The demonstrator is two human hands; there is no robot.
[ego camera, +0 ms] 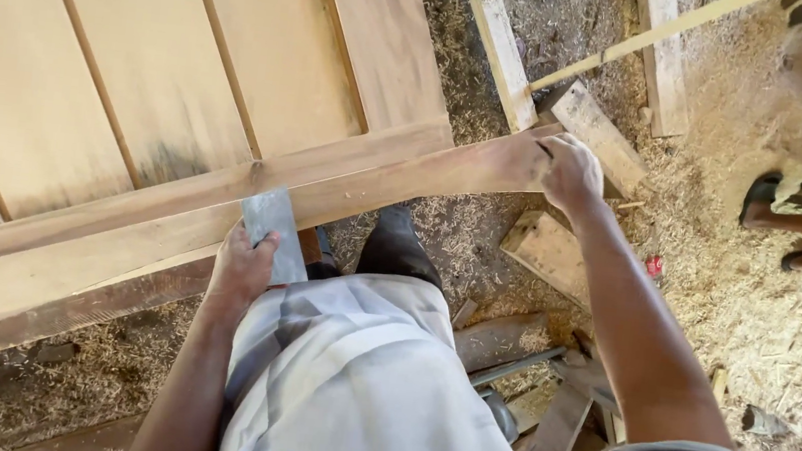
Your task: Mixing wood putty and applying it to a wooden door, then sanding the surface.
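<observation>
Your left hand (240,268) grips a flat gray scraper (274,233) and presses it on the near edge of the door (160,128), at about 7 o'clock from the middle of the view. Your right hand (570,172) is closed around the door's corner at 1 o'clock. The door's long edge runs from 8 o'clock up to 1 o'clock, with bare rail between your hands. Below the edge, your shoe (397,245) stands on sawdust. Wood scraps (549,253) lie near at 3 o'clock, and planks (497,45) lie at 12 o'clock.
</observation>
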